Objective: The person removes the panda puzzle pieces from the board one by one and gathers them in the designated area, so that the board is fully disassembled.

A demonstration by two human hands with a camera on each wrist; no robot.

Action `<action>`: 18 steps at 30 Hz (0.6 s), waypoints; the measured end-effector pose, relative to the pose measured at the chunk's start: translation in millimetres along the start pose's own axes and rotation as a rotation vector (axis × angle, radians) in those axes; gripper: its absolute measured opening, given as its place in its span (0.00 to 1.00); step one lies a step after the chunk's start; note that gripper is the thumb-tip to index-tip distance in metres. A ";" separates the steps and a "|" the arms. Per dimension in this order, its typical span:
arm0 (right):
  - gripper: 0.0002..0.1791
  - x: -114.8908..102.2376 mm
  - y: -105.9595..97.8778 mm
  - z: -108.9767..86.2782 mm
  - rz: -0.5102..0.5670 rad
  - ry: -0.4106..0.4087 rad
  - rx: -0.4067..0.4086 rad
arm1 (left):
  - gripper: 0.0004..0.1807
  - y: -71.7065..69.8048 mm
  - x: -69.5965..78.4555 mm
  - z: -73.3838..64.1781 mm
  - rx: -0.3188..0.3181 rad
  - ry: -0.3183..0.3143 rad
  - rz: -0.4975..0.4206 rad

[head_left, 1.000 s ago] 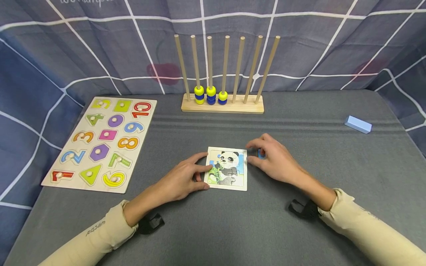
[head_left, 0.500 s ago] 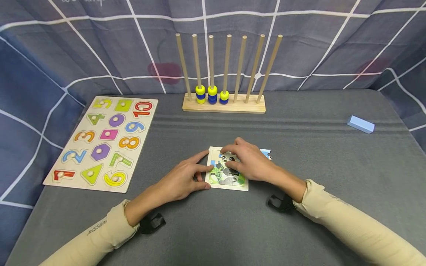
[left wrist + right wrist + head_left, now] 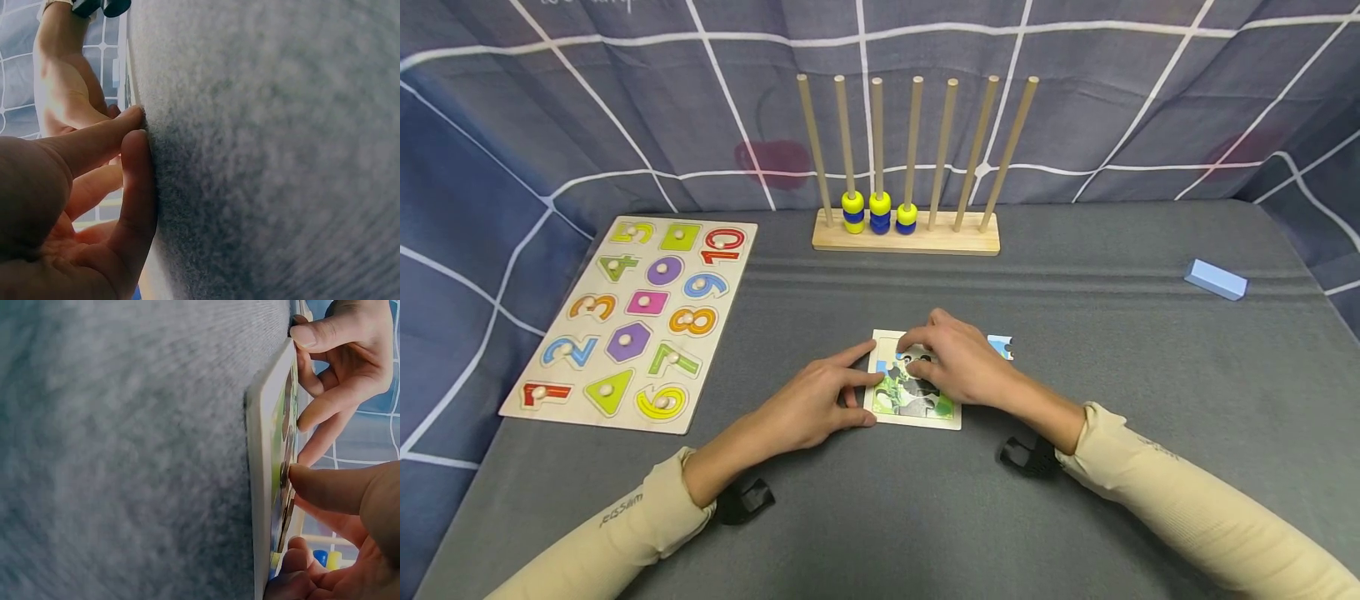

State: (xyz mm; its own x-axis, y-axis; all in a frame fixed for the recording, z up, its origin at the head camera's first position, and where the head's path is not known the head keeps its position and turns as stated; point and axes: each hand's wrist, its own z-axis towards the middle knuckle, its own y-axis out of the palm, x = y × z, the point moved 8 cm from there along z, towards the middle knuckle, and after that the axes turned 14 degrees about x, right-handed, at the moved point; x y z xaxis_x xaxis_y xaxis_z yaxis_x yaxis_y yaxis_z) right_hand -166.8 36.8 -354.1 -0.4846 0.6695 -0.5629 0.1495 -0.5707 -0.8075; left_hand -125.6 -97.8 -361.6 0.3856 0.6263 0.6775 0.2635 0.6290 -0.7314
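A panda jigsaw puzzle in a pale square tray [image 3: 953, 422] lies flat on the grey cloth. At the tray's left side my left hand [image 3: 808, 400] steadies it, with thumb and fingertips touching the edge and corners. My right hand [image 3: 966, 358] reaches over the upper right part. Its thumb [image 3: 312, 484] and index finger pinch a puzzle piece [image 3: 907, 359] at the panda's head, mostly hidden beneath the fingers. A loose blue puzzle piece [image 3: 1000, 346] lies on the cloth beyond the right hand. The left wrist view shows my left fingers [image 3: 134, 169] low against the cloth.
A number and shape peg board [image 3: 640, 325] lies at the left. Behind the tray stands a wooden rod rack [image 3: 910, 237] with yellow and blue beads on 3 rods. One light blue block [image 3: 1216, 279] sits far right. A checked curtain [image 3: 1075, 100] hangs at the back.
My right hand has moved left from beside the loose blue piece onto the puzzle's upper part, leaving that piece on the cloth. My left hand has stayed at the tray's edge.
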 end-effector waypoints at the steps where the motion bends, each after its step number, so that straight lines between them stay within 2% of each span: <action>1: 0.15 0.1 -0.4 0.2 0.004 0.005 0.005 | 0.26 0.1 0.3 0.2 -0.001 0.000 0.001; 6: 0.20 4.7 -2.2 1.2 0.005 0.061 0.027 | 0.26 0.3 0.6 0.6 -0.006 -0.005 0.001; 18: 0.17 8.3 -3.2 3.8 0.025 0.124 0.039 | 0.26 -0.1 0.9 0.1 -0.005 -0.009 -0.007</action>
State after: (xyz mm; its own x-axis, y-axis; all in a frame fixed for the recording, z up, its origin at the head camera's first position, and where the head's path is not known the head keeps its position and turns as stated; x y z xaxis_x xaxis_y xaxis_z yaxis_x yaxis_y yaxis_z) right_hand -174.6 42.4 -355.5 -0.3705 0.7071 -0.6023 0.1252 -0.6045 -0.7867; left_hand -125.3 -97.2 -360.9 0.3757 0.6263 0.6831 0.2708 0.6307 -0.7272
